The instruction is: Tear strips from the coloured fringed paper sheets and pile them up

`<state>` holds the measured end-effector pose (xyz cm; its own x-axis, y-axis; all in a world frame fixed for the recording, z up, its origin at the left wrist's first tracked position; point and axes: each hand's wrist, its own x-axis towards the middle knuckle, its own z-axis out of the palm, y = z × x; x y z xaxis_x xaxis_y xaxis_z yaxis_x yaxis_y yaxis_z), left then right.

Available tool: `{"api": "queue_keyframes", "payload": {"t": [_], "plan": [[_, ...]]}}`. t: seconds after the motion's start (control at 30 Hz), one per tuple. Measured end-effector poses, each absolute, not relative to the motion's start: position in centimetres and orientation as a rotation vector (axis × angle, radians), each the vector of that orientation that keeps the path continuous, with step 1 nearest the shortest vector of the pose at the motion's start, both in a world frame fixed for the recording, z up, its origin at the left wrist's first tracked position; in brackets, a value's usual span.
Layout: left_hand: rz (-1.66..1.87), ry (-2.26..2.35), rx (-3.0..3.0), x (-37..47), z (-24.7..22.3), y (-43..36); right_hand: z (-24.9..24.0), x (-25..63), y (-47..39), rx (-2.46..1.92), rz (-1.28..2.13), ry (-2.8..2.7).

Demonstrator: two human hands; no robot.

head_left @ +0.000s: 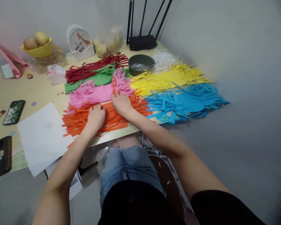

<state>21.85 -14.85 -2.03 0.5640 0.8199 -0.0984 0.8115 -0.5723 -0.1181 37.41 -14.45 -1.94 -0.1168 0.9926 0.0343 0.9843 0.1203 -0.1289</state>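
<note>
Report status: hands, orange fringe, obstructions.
Left hand, fingers curled, on orange fringe. Right hand at its border with pink fringe; grips unclear. White paper close on left.

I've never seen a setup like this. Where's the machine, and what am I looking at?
There's no machine here, just a person's two bare hands. The only picture comes from a camera worn on their head, looking forward and down.

On the table lie fringed bundles: orange, pink, green, red, yellow and blue. A bowl and router stand behind, with a white sheet to the left.

The left hand rests on the orange bundle; the right hand is at its pink-side edge. Whether either grips any strips is hard to tell.
</note>
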Motion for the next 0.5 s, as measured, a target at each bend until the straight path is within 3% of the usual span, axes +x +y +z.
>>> {"api": "queue_keyframes", "payload": {"t": [0.13, 0.5], "plan": [[0.239, -1.439, -2.728, 21.0, -1.9, -15.2, -1.8, 37.1, -16.3, -1.626, 0.086, -2.612], [0.147, -1.521, -2.647, 24.1, -1.3, -15.0, -3.1, 38.9, -16.0, -1.829, 0.08, -2.528]]}}
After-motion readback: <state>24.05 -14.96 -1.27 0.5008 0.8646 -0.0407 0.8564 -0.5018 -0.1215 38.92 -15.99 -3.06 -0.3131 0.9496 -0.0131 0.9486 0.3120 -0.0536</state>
